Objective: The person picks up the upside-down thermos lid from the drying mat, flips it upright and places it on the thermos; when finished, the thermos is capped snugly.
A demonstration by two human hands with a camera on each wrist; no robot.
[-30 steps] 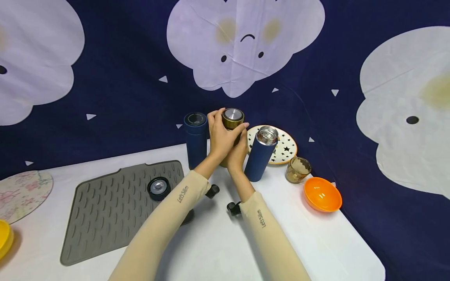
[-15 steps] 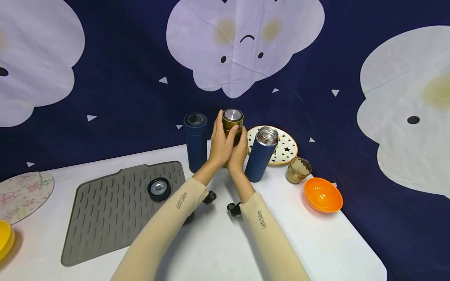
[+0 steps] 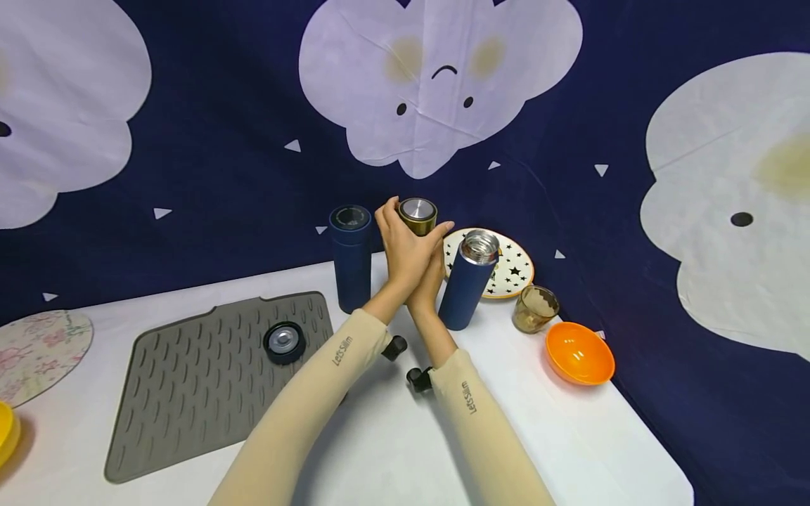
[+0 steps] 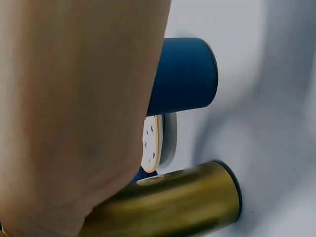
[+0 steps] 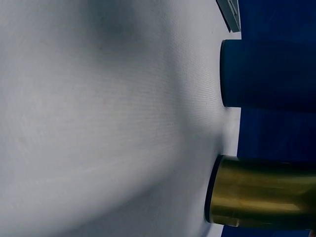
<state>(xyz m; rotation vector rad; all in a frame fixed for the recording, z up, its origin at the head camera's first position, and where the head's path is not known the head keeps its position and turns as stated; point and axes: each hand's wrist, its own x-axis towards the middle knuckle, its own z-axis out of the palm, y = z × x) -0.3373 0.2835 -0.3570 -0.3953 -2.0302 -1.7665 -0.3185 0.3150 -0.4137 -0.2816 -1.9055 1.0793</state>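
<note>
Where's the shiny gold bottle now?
In the head view, the gold bottle is near the middle, held by the left hand and right hand, between the capped blue bottle on the left and the open blue bottle on the right.

Left forearm [image 3: 310,414] angles toward one o'clock, right forearm [image 3: 493,436] toward eleven; left hand [image 3: 408,251], thumb [image 3: 442,229] toward two, overlaps right hand [image 3: 432,280].

Gold, cylindrical, metallic flask [image 3: 425,227]: upright or nearly so, glossy, between two blue cylindrical bottles [image 3: 351,267] [image 3: 467,289]
Top [image 3: 418,209]: flat silver disc inside a dark ring, gold band around it, facing up
Upper part: held in the left hand [image 3: 408,253], thumb out to the right
Body [image 5: 269,192]: right hand [image 3: 432,280] around it, lower down
Base [image 4: 235,192]: black-rimmed; whether touching the table [image 3: 392,450] cannot be told
</note>
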